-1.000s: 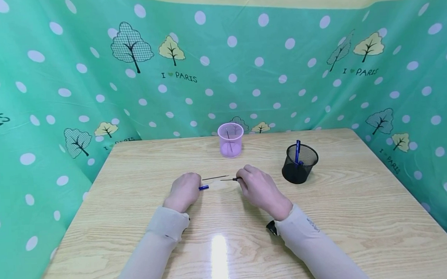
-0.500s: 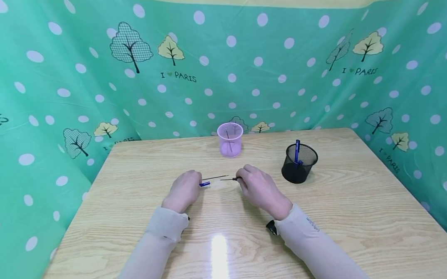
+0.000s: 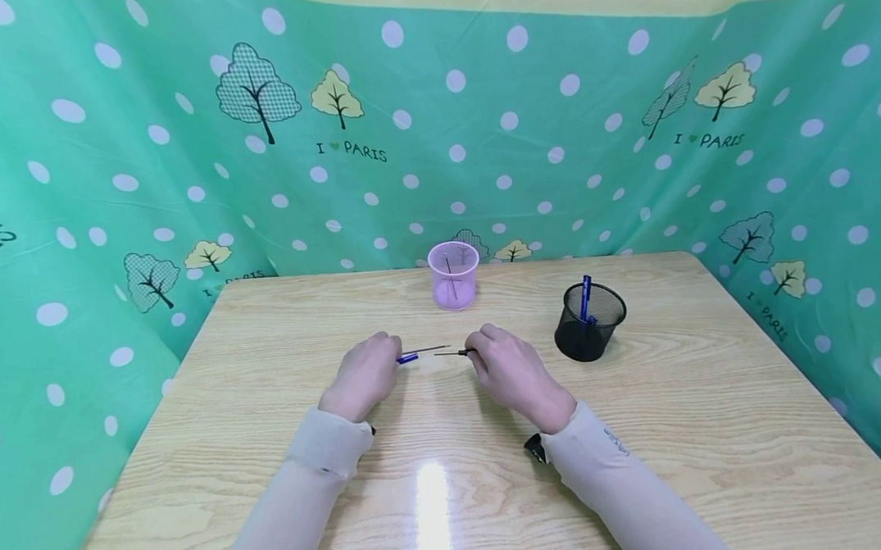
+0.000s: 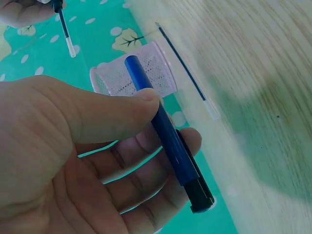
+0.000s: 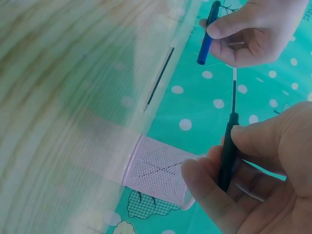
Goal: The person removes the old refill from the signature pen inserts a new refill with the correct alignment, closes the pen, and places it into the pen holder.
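Observation:
My left hand (image 3: 364,378) pinches a blue pen barrel (image 4: 168,141) between thumb and fingers; its black clip end points away from the right hand. In my right hand (image 3: 515,377) is the black grip section of a pen (image 5: 228,151), pinched by thumb and fingers. A thin ink refill (image 5: 234,92) sticks out of this section toward the left hand. The barrel's open end faces that refill, with a gap between them. Another dark refill (image 4: 183,63) with a clear end lies on the table just beyond the hands.
A pink-purple mesh cup (image 3: 454,295) stands at the table's back edge, with a thin dark stick showing in it. To the right, a black mesh cup (image 3: 582,343) holds blue pens (image 3: 586,297). A green dotted curtain (image 3: 403,104) hangs behind the wooden table (image 3: 675,396).
The blue barrel in my left hand has shifted slightly right and away from me, its open end coming nearer the right hand's refill. My right hand stays almost still.

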A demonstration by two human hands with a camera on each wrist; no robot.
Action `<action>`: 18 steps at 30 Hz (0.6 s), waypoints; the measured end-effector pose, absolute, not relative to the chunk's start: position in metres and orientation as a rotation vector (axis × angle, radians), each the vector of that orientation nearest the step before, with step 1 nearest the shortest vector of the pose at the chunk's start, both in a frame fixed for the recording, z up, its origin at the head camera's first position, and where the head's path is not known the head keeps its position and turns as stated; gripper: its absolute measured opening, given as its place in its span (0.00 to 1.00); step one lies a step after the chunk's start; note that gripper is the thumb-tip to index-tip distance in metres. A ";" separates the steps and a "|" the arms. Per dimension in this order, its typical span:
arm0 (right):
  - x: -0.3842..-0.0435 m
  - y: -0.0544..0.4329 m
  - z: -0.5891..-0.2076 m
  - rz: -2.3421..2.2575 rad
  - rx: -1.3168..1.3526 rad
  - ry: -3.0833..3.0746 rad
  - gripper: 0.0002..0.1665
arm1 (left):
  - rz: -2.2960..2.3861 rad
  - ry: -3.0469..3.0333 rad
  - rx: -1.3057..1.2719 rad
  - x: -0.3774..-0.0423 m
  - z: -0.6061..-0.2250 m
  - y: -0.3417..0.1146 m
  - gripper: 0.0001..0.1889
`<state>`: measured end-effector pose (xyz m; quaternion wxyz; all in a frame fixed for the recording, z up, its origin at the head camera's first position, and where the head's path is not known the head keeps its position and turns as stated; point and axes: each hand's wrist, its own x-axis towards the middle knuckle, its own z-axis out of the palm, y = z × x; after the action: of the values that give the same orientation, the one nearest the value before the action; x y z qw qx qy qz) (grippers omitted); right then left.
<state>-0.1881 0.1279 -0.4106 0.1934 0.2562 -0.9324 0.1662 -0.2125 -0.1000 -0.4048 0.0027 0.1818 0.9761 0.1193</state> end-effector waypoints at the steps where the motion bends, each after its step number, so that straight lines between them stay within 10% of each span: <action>1: -0.188 0.128 -0.411 0.467 0.718 -2.616 0.03 | 0.374 3.066 0.583 -0.212 -0.404 -0.100 0.05; 18: -0.188 0.129 -0.410 0.464 0.702 -2.625 0.03 | 0.416 3.160 0.735 -0.212 -0.399 -0.100 0.06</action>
<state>-0.1880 0.1289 -0.4105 0.1916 0.2498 -0.9347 0.1651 -0.2124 -0.0999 -0.3992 -0.0646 0.2242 0.9641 0.1269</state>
